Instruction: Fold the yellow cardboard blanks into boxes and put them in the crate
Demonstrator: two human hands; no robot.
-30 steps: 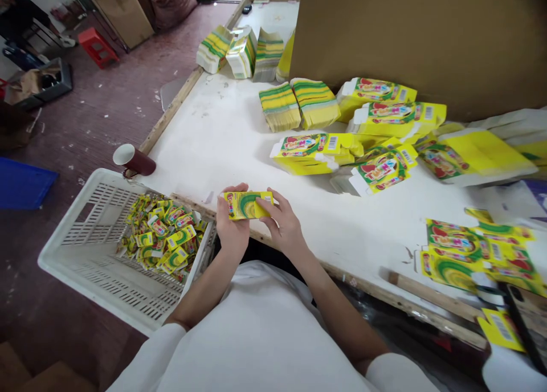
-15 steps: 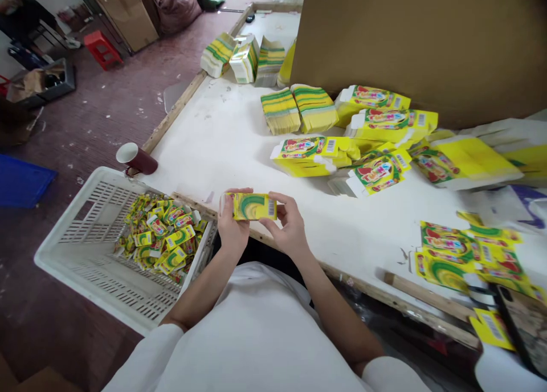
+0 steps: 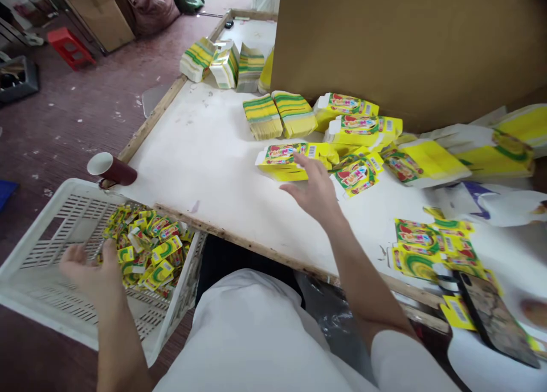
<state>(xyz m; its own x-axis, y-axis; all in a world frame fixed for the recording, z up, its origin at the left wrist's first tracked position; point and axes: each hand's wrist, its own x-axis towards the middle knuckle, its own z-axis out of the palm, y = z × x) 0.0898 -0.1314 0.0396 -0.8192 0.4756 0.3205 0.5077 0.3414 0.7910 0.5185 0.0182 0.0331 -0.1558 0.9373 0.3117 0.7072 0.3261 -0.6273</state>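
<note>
My left hand (image 3: 92,272) hangs over the white plastic crate (image 3: 51,306), fingers apart, with nothing seen in it. Below and beside it lies a heap of small yellow-and-green boxes (image 3: 158,249). Over the table, my right hand (image 3: 314,190) reaches forward with thumb and fingers spread. Its fingertips are at the near stack of flat yellow cartons (image 3: 277,155); whether they touch it I cannot tell. Just right of that hand is another small pile of printed cartons (image 3: 356,175).
A maroon mug (image 3: 117,170) stands at the table's left edge, above the crate. More carton stacks (image 3: 294,115) line the back by a big brown cardboard sheet (image 3: 384,44). At right lie a phone (image 3: 491,312), loose flat cartons (image 3: 419,246) and a wooden strip (image 3: 414,292).
Both hands have let go of the small yellow box they held and moved apart. The left went left over the crate, the right forward to the carton stack. My view shifted right.
</note>
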